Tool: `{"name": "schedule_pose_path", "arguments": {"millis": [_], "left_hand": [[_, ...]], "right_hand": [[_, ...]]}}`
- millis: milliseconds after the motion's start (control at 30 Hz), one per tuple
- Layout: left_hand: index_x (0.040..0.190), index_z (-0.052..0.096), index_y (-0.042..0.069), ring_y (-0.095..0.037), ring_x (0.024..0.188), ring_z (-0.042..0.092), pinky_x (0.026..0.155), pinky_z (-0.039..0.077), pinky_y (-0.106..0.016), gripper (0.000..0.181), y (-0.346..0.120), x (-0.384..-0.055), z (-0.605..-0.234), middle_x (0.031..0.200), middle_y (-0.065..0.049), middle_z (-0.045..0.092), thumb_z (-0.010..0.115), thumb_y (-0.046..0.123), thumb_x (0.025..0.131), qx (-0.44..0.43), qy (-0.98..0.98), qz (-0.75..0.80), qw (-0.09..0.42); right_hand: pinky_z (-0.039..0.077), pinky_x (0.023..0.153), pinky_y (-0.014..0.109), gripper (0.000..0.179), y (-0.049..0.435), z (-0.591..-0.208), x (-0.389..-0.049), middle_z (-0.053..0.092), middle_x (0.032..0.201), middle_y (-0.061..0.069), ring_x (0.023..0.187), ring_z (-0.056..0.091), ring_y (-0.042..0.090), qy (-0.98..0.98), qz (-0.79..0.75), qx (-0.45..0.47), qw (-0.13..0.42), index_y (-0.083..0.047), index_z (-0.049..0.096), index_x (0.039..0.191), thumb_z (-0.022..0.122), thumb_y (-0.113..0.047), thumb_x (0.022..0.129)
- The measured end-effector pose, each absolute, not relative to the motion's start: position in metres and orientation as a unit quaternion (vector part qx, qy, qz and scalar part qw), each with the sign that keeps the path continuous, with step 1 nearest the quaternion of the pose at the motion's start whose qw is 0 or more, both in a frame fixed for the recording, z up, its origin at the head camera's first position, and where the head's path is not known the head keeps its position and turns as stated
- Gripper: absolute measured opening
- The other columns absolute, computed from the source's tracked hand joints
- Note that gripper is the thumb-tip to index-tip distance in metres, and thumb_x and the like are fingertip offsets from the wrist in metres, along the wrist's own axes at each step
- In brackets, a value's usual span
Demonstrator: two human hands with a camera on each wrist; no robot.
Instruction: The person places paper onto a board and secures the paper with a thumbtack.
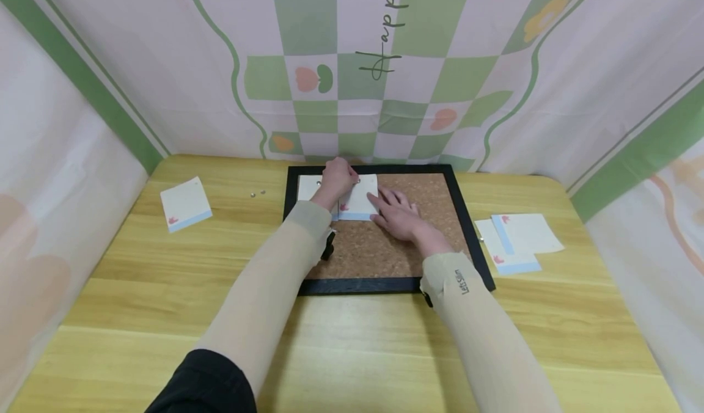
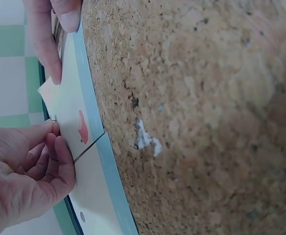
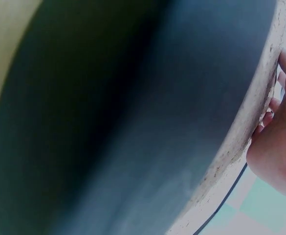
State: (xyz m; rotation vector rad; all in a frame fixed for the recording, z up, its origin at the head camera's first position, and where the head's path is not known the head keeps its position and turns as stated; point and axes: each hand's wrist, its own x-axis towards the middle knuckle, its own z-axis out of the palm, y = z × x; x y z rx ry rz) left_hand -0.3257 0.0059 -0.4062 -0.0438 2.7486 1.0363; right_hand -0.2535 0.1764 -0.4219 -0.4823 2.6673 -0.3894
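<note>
A cork board [image 1: 379,251] in a black frame lies on the table. Two white note cards with blue bottom strips are side by side along its upper left. My left hand [image 1: 337,181] is over the upper part of the inner card [image 1: 356,205]; in the left wrist view its thumb and finger pinch a small metal thumbtack [image 2: 54,120] at that card's top. A silver tack [image 1: 318,183] shows on the outer card [image 1: 308,187]. With fingers spread, my right hand [image 1: 401,216] rests on the inner card's right edge and the cork beside it.
Another note card [image 1: 186,205] lies on the table at left, near two loose tacks [image 1: 253,195]. Right of the board are two overlapping cards [image 1: 528,233], with a small tack [image 1: 481,239] at their left edge. A patterned cloth [image 1: 363,77] hangs behind the table.
</note>
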Motion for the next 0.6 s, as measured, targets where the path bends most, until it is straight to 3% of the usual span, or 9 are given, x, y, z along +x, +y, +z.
{"name": "schedule_pose_path", "arguments": {"millis": [433,600], "left_hand": [[0.112,0.073,0.004,-0.027,0.1,0.071,0.085,0.06,-0.034,0.022,0.004,-0.3245,-0.4081,0.115,-0.014,0.073,0.064,0.014,0.096,-0.006,0.928,0.358,0.101],[0.107,0.075,0.005,-0.026,0.095,0.071,0.081,0.06,-0.031,0.02,0.004,-0.3238,-0.4094,0.111,-0.012,0.075,0.063,0.014,0.095,0.004,0.932,0.351,0.087]], "right_hand": [[0.013,0.116,0.074,0.058,0.1765,-0.4239,-0.2547,-0.002,0.171,0.008,0.155,0.0,0.038,0.956,-0.137,-0.171,0.197,-0.025,0.015,0.162,0.036,-0.037,0.108],[0.017,0.117,0.071,0.057,0.1745,-0.4209,-0.2532,0.005,0.17,0.008,0.155,0.004,0.035,0.96,-0.145,-0.156,0.184,-0.018,0.023,0.158,0.041,-0.037,0.107]]}}
